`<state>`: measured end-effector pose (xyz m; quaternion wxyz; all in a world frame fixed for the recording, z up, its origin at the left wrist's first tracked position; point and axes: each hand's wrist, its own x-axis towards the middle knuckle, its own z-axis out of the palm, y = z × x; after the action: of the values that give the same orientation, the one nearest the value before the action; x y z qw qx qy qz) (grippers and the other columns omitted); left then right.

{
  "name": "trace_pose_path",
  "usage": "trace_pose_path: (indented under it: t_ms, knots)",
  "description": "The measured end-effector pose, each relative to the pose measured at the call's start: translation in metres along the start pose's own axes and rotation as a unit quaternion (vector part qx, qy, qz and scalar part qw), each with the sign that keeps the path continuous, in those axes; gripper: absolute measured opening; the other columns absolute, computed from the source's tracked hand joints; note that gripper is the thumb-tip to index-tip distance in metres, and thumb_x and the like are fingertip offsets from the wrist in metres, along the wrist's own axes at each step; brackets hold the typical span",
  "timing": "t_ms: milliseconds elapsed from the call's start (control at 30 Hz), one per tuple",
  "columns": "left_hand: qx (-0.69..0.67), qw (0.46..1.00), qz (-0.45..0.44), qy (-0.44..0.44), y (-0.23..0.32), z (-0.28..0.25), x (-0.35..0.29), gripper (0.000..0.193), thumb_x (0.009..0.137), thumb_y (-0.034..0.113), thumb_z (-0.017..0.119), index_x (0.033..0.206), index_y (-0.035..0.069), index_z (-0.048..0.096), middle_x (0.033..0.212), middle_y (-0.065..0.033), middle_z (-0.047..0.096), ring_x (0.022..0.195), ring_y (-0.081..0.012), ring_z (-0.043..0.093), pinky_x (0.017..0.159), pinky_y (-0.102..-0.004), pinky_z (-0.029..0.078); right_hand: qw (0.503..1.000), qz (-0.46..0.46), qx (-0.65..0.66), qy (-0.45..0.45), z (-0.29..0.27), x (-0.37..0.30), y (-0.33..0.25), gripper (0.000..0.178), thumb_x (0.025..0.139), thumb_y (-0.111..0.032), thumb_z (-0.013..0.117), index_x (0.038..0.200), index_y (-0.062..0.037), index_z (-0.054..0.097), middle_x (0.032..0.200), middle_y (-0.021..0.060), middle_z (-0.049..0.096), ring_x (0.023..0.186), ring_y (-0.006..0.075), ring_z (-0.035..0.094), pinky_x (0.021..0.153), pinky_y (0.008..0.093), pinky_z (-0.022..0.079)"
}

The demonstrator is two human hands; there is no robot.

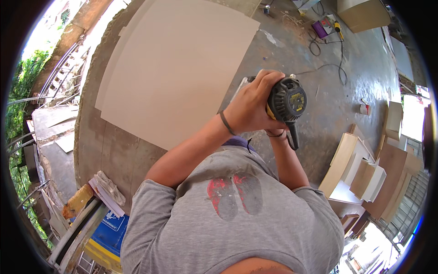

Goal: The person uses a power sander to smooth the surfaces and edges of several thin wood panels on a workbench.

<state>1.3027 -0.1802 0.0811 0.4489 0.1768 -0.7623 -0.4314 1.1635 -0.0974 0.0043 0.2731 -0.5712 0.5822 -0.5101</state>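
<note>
My left hand (pixel 251 105) is wrapped around a black and yellow corded power tool (pixel 292 100), held up in front of my body. The tool's round, vented motor end faces up, and a thick black stub sticks out below it. Its exact kind cannot be made out. A pale, flat edge shows on the far side of my left hand. My right hand is mostly hidden behind the tool and my left hand; only its wrist (pixel 276 134) shows, close under the tool. Left of the tool lies a large pale sheet (pixel 178 68) on a work surface.
A dark cable (pixel 342 68) trails over the grey floor (pixel 319 105) near a purple box (pixel 323 27). A small red and white can (pixel 364 108) stands farther right. Pale wooden cabinet pieces (pixel 346 169) fill the right side. A blue and yellow container (pixel 109 233) sits at lower left.
</note>
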Motion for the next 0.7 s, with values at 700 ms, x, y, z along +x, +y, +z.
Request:
trace_pose_path:
  t_ms: [700]
  knots:
    - [0.548,0.774,-0.316,-0.015,-0.138,-0.094,-0.063,0.092,0.084,0.074,0.046,0.149,0.01,0.034,0.157,-0.0167,0.022,0.148,-0.0333,0.013,0.115,-0.0616,0.01,0.993,0.02,-0.059,-0.098,0.082,-0.012,0.034,0.034,0.078,-0.018,0.08,0.106,-0.0069,0.065,0.092,0.0007,0.065,0.081,0.0138,0.061,0.074,0.0307,0.052]
